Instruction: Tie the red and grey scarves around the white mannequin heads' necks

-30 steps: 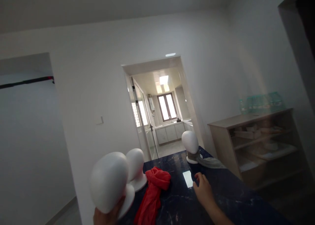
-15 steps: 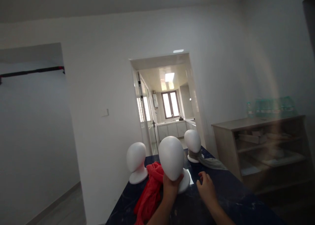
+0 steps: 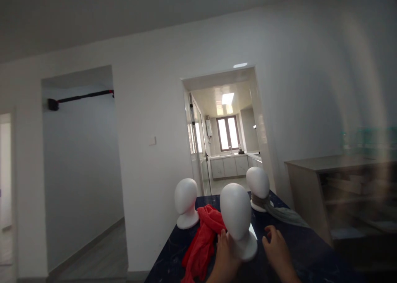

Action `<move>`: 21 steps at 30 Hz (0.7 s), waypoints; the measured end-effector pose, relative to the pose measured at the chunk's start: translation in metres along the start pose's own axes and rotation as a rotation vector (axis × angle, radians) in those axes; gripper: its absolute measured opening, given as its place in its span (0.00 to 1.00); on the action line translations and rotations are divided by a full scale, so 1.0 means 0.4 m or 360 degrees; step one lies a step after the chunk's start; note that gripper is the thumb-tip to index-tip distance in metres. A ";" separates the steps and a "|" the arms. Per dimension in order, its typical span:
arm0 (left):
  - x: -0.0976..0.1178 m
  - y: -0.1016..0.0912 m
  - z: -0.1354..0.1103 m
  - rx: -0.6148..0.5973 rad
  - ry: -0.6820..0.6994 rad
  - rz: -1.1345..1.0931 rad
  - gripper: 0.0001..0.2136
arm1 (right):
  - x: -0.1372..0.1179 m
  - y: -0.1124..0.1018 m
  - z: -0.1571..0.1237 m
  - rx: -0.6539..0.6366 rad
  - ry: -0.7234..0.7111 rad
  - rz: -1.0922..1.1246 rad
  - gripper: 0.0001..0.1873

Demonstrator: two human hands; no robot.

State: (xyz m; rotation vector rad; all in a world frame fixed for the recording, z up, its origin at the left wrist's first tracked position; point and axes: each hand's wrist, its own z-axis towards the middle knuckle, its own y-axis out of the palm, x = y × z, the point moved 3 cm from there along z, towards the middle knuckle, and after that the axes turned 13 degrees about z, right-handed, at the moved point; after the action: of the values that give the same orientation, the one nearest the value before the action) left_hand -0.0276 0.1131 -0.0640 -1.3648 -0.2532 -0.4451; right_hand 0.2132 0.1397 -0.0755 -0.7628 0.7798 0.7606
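Note:
A white mannequin head (image 3: pixel 235 210) stands upright on the dark blue table (image 3: pixel 259 270), close in front of me. My left hand (image 3: pixel 226 254) is at the left of its neck and base, fingers stretched out; whether it touches the head I cannot tell. To the right of that base, my right hand (image 3: pixel 277 248) is held apart from it, empty, with fingers loosely bent and spread. A bunched red scarf (image 3: pixel 203 239) lies left of the head, next to my left hand.
Behind on the left is a second white mannequin head (image 3: pixel 186 198). A third mannequin head (image 3: pixel 258 181) at the back right has a grey-green scarf (image 3: pixel 285 214) around its neck, trailing over the table. A wooden shelf unit (image 3: pixel 305 192) stands at right, beyond the table.
The left hand has let go of the front head's neck and moved down to its left side. The head now stands upright, nearer me. My view has turned left.

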 end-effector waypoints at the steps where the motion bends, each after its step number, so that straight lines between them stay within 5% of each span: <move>1: -0.027 -0.010 -0.008 0.0002 -0.0045 0.0094 0.49 | 0.001 0.004 0.001 0.0002 -0.0004 -0.0002 0.13; 8: -0.156 -0.149 0.066 0.0305 -0.0046 0.0533 0.39 | -0.003 0.021 0.000 -0.0056 0.0001 -0.0077 0.13; 12: -0.143 -0.169 0.131 0.0240 0.0140 0.0675 0.40 | 0.016 0.011 0.003 -0.0012 0.0020 -0.0069 0.12; 15: -0.108 -0.163 0.154 0.0217 0.0280 0.0637 0.29 | 0.032 0.006 0.008 0.0005 0.0034 -0.0064 0.12; 21: -0.082 -0.239 0.181 0.0389 0.0067 0.0371 0.15 | 0.034 0.011 0.015 0.0020 0.0023 -0.0035 0.12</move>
State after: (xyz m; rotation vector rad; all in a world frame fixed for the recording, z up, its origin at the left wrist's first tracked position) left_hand -0.0937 0.1759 0.0206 -1.1282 -0.1078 -0.2390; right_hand 0.2182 0.1508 -0.0851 -0.7654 0.7870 0.7304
